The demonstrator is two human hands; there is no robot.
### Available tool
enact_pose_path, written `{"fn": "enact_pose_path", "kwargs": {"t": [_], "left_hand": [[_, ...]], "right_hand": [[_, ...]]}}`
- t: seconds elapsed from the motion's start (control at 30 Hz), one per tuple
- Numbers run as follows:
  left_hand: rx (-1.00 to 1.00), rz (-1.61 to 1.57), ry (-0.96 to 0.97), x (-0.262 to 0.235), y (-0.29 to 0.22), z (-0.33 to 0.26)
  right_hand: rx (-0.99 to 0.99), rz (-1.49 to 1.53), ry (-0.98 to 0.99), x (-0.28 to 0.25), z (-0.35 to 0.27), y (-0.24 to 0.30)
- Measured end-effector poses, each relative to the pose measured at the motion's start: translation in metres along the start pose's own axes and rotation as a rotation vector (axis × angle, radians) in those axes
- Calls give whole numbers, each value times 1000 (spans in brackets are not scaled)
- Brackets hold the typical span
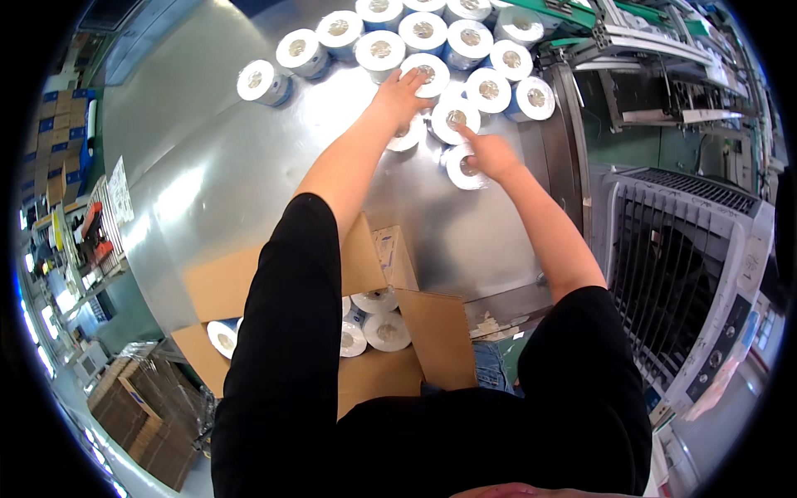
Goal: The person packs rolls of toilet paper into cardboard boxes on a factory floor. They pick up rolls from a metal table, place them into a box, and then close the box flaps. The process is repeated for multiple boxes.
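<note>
Both arms reach forward over a metal table (207,191) to a group of upright white paper rolls in clear and blue wrap. My left hand (400,95) lies with fingers apart, its fingertips on top of one paper roll (428,83); another paper roll (405,139) shows partly beneath it. My right hand (491,156) is closed on two neighbouring rolls: a finger touches the centre of the farther wrapped roll (449,109), and the thumb side covers part of the nearer wrapped roll (462,176). The undersides of the hands are hidden.
An open cardboard box (440,332) holding several rolls (387,330) stands close to my body, partly behind my left sleeve. More rolls (380,51) stand at the far side. A grey slatted appliance (664,257) is at right, below a metal frame (664,50). Flattened cartons (137,415) are stacked lower left.
</note>
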State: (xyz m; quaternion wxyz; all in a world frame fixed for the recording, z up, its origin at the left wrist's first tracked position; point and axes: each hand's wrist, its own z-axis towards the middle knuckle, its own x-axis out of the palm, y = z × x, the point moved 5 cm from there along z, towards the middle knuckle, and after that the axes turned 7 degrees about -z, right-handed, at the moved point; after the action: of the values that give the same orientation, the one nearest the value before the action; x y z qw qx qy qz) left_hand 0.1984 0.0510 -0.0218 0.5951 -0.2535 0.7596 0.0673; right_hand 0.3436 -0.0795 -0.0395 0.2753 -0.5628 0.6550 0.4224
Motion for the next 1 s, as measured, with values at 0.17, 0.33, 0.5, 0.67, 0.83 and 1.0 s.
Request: {"fn": "enact_pose_path", "kwargs": {"t": [0.17,0.33,0.5,0.67,0.83,1.0], "left_hand": [[77,283,265,15,-7,24],[-156,-289,248,-41,-1,-29],[-432,-849,-356,-179,1,-173],[-369,-906,-369,-203,-56,-367],[-590,-1434,18,-126,-148,-451],[-333,-81,-131,-81,-208,-445]], "right_hand": [[72,74,-50,23,2,3],[174,160,-102,47,-20,16],[142,258,-124,82,-71,23],[275,665,-393,50,-140,3],[55,1167,-840,-120,-215,61],[-435,634,-685,-186,-285,221]]}}
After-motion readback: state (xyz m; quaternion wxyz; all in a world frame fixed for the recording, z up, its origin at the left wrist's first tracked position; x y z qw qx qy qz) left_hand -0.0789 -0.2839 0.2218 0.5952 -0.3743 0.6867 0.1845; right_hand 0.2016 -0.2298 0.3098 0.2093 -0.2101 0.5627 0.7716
